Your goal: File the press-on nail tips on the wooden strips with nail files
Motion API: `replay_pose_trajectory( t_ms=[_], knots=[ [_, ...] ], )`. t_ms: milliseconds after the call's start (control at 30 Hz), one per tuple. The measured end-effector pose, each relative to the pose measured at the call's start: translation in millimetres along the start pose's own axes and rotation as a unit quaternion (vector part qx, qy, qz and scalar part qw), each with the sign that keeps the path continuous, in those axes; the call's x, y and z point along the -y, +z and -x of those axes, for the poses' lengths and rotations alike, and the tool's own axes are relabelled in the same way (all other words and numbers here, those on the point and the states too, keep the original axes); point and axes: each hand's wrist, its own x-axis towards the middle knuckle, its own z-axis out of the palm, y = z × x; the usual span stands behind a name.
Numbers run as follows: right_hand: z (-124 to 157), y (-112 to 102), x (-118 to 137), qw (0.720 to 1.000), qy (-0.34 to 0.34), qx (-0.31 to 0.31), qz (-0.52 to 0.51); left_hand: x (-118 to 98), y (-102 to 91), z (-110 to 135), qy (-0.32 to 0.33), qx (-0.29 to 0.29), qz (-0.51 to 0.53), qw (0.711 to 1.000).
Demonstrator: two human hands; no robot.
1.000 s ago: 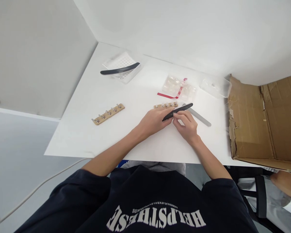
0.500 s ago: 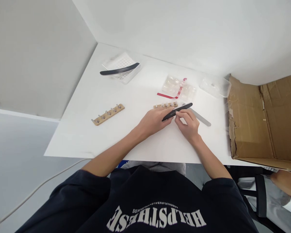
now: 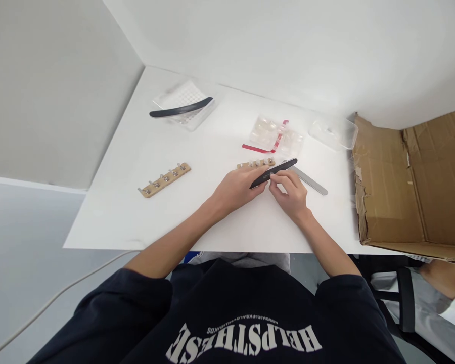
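Your right hand (image 3: 290, 196) pinches the black nail file (image 3: 275, 173) near its middle, with thumb and fingers closed together on it. Your left hand (image 3: 235, 189) lies just beside it, and the file's lower end rests against its fingers (image 3: 250, 174). From this view, you cannot tell whether those fingers grip the file or only support it. Just past them sits the tan strip (image 3: 246, 165), with small clear nail tips (image 3: 261, 162) along it and the file passing close to its right end. The pinch looks well placed: a short hold gives good control, and light, even pressure with both hands steady should suit such a slim file better than bearing down. A grey nail file (image 3: 311, 181) lies just right of the black one. Farther out on the table (image 3: 109, 212) are a second tan strip (image 3: 164, 180), clear packets (image 3: 275, 140) with red tape (image 3: 258, 148), and a clear tub (image 3: 332, 133). A curved black file (image 3: 182, 107) rests on a clear box (image 3: 197, 119) near the far edge, and an open cardboard box (image 3: 387, 187) stands at the right.
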Motion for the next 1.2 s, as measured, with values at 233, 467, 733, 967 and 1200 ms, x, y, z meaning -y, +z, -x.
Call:
replay_pose_trajectory(
  t_ms=[233,467,733,967,1200],
  knots=[
    [-0.6,0.1,1.8,0.999,0.012,0.031,0.028,0.6,0.2,0.1,-0.001,0.001,-0.004,1.0],
    [-4.8,-1.4,3.1,0.999,-0.031,-0.013,0.034,1.8,1.5,1.0,0.001,-0.003,-0.005,1.0],
    [-2.5,-0.7,0.6,1.0,-0.013,-0.017,0.004,0.3,1.5,0.7,-0.001,-0.012,-0.004,1.0],
    [2.7,-10.9,-9.0,0.997,-0.025,-0.064,-0.019,-4.3,-2.7,-0.8,-0.007,-0.029,0.031,0.999],
    [-2.0,-9.6,1.4,0.976,0.159,-0.012,-0.151,-4.1,-4.4,-0.3,-0.009,-0.041,0.044,0.998]
  ],
)
